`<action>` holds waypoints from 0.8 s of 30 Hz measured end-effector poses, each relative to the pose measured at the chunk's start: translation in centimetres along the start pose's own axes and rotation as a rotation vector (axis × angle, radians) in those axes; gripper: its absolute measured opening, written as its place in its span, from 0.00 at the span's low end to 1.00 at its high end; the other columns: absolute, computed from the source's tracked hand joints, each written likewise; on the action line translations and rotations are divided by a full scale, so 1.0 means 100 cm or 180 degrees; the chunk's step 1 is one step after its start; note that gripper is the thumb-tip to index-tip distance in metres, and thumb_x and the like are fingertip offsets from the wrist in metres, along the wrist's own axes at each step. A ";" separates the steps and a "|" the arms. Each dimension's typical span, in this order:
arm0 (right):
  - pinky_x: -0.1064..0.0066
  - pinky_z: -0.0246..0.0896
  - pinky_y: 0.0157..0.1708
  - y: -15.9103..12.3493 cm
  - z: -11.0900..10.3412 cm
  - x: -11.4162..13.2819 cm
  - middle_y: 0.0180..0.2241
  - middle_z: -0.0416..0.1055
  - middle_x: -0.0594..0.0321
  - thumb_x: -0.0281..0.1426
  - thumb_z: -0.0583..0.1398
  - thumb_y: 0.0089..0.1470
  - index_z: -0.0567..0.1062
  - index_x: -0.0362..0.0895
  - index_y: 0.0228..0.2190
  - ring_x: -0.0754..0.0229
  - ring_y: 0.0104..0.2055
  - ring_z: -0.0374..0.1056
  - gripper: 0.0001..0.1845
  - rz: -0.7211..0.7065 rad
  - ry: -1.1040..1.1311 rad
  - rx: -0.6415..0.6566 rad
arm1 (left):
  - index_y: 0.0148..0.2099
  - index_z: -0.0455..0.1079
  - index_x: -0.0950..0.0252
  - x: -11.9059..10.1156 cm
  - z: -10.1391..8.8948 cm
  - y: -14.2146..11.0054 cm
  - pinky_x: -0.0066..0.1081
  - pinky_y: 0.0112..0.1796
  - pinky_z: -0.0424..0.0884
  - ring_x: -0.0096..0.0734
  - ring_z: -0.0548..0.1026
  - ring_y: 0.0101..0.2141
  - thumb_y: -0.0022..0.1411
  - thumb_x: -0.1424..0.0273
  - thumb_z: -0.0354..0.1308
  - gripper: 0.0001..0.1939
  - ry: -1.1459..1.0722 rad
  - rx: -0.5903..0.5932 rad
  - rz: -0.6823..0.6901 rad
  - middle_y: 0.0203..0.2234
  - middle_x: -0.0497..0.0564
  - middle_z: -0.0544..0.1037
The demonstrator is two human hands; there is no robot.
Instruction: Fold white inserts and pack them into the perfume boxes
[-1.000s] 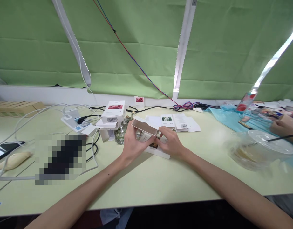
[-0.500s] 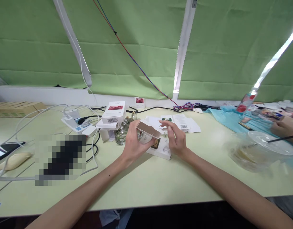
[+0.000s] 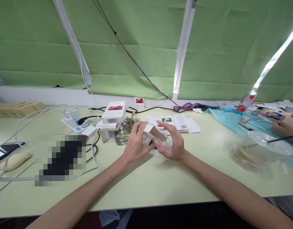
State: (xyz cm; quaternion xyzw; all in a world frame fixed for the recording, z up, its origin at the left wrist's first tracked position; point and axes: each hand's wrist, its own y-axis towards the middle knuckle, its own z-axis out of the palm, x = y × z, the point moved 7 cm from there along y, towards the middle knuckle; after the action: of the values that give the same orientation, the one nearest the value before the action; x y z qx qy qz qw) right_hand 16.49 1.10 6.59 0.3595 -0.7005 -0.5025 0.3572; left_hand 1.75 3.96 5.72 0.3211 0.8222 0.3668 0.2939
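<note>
A small white cardboard box [image 3: 150,129], its open end facing up and toward me, is held just above the table between my hands. My left hand [image 3: 132,143] closes round its left side. On the right side, my right hand [image 3: 174,143] grips it with curved fingers and thumb. Below them lies another flat white box [image 3: 158,154], mostly covered by my hands. To the left stand clear glass bottles [image 3: 122,137], beside a white box with a pink flower picture [image 3: 115,109]. Behind my right hand lie white printed cartons [image 3: 180,122], one with a barcode.
White cables and a power strip [image 3: 76,122] spread over the left side, near a computer mouse [image 3: 14,160]. A plastic cup with a straw [image 3: 261,152] stands on the right. Beyond it are a blue sheet [image 3: 222,118] and another person's hand [image 3: 283,131].
My right hand has moved left from beside the box and now grips it. The box has turned and shifted slightly right, and its brown-looking opening now shows paler.
</note>
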 end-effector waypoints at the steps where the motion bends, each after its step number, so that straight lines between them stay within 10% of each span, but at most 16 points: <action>1: 0.55 0.73 0.45 0.000 0.001 0.001 0.53 0.74 0.50 0.32 0.63 0.55 0.61 0.47 0.62 0.49 0.48 0.74 0.34 -0.0014 -0.0027 -0.0018 | 0.64 0.54 0.61 -0.001 0.000 0.000 0.45 0.51 0.73 0.48 0.69 0.55 0.57 0.71 0.64 0.35 0.0010 0.0021 0.0027 0.53 0.62 0.65; 24: 0.60 0.74 0.39 -0.005 0.007 0.002 0.43 0.80 0.55 0.37 0.63 0.60 0.68 0.48 0.56 0.53 0.39 0.78 0.25 0.0242 -0.0446 -0.0128 | 0.67 0.51 0.60 -0.004 0.007 -0.005 0.51 0.48 0.74 0.57 0.66 0.57 0.62 0.68 0.61 0.35 0.0784 0.0079 0.0470 0.56 0.69 0.63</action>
State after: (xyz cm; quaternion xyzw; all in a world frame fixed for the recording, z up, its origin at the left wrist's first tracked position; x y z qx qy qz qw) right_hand 15.82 1.14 5.99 0.2893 -0.7267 -0.5265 0.3333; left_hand 2.31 3.68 5.03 0.3369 0.8306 0.4139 0.1589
